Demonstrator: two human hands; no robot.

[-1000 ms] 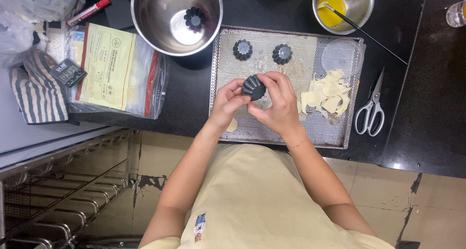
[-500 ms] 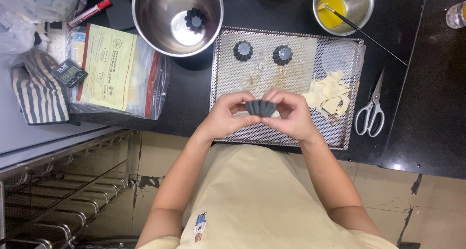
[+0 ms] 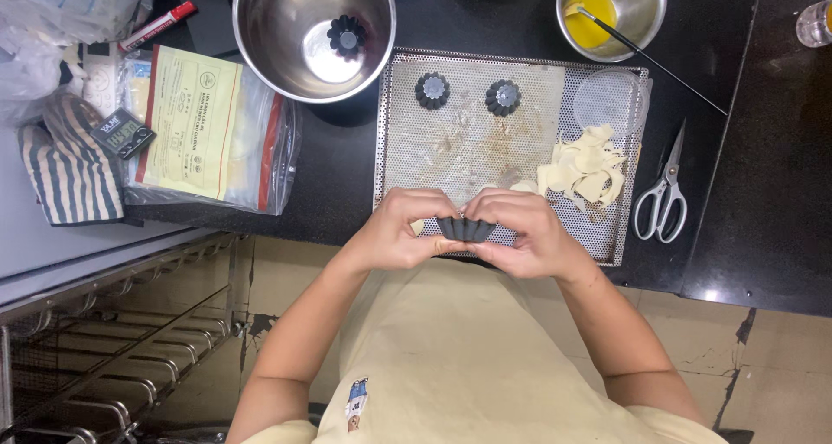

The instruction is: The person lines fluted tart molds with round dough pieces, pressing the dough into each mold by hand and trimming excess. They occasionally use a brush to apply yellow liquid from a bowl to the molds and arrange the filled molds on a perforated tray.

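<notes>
Two hands, one small mould: you've got a dark fluted tart mould (image 3: 465,228) pinched between your left hand (image 3: 406,230) and right hand (image 3: 520,234), held just above the near edge of the perforated metal tray (image 3: 451,149). Fingers of both hands are curled together and clamped on the mould's rim, thumbs underneath, fingertips meeting over the top.

Mould looks like thin stiff metal w/ a dark coating, light, ridged all round; the flutes should give decent grip, but any grease would likely make it slick, so hold at the rim on opposite sides, as now. Can't tell whether dough sits inside.

Two more fluted moulds (image 3: 432,90) (image 3: 502,97) sit apart at the tray's far edge; a fourth (image 3: 347,36) lies in the shiny steel mixing bowl (image 3: 260,28). Pale, soft-looking dough scraps (image 3: 586,168) are heaped at the tray's right, near a clear round lid (image 3: 609,100). Beyond: small steel bowl (image 3: 641,2) w/ yellow liquid and a brush, scissors (image 3: 663,193) on black counter, striped oven mitt (image 3: 69,167), bagged paper sheet (image 3: 204,128).
</notes>
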